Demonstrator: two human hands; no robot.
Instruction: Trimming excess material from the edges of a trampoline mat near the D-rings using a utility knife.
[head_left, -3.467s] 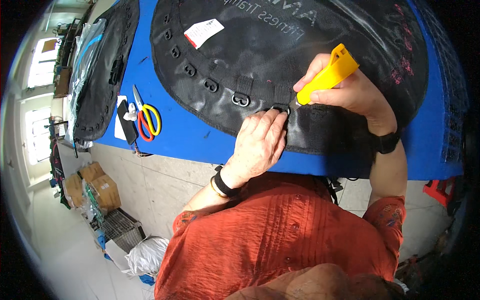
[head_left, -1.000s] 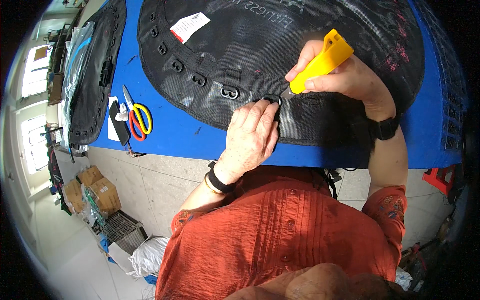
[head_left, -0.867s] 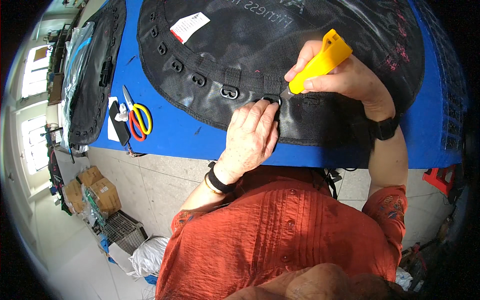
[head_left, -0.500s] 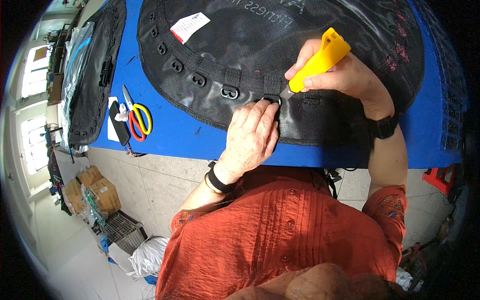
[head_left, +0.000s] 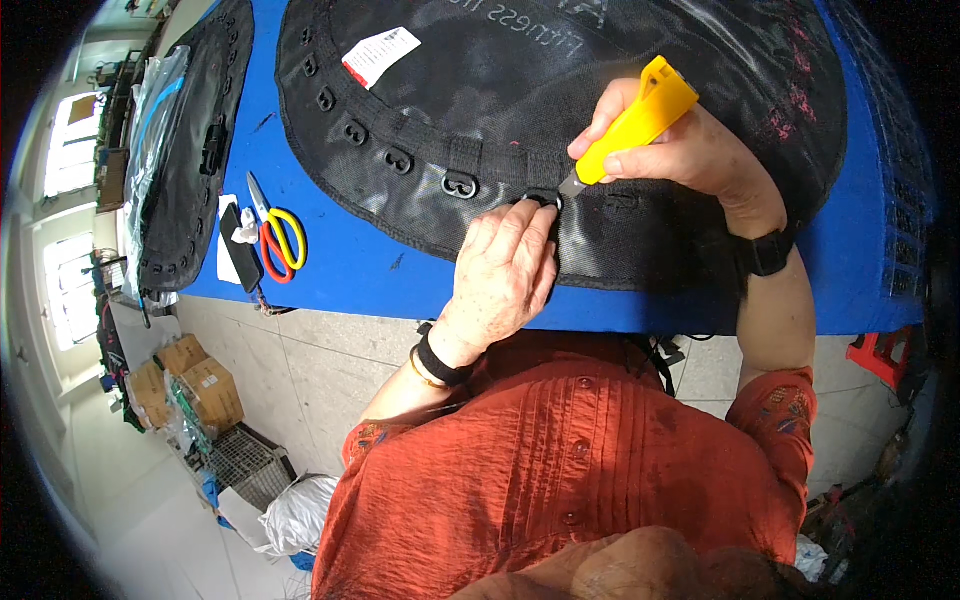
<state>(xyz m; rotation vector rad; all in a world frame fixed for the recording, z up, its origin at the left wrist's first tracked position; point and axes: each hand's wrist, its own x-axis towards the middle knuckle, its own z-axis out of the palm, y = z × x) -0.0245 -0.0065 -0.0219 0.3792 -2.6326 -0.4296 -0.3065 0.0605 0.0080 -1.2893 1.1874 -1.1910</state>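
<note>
In my right hand [head_left: 690,150] is a yellow utility knife [head_left: 640,120], my fingers closed round its handle. Its short metal blade points down-left and meets the mat beside a webbing loop. My left hand [head_left: 503,265] is closed at that same spot, fingertips pressed on a black plastic buckle [head_left: 543,197] mostly hidden under them; my thumb is out of sight. The round black mesh mat [head_left: 480,90] lies flat under both hands. More black buckles [head_left: 460,185] sit in loops along its curved edge. A white and red label [head_left: 380,55] is attached to the mat.
Scissors with red and yellow handles [head_left: 278,240] lie left of the mat on the blue table [head_left: 345,270]. Beside them is a black phone-like slab [head_left: 242,250]. Another black mat [head_left: 190,150] lies at far left. Cardboard boxes [head_left: 205,390] stand on the floor; a red stool [head_left: 880,357] is at right.
The knife blade has shifted very slightly left and down at the loop. My left hand stays on the buckle.
</note>
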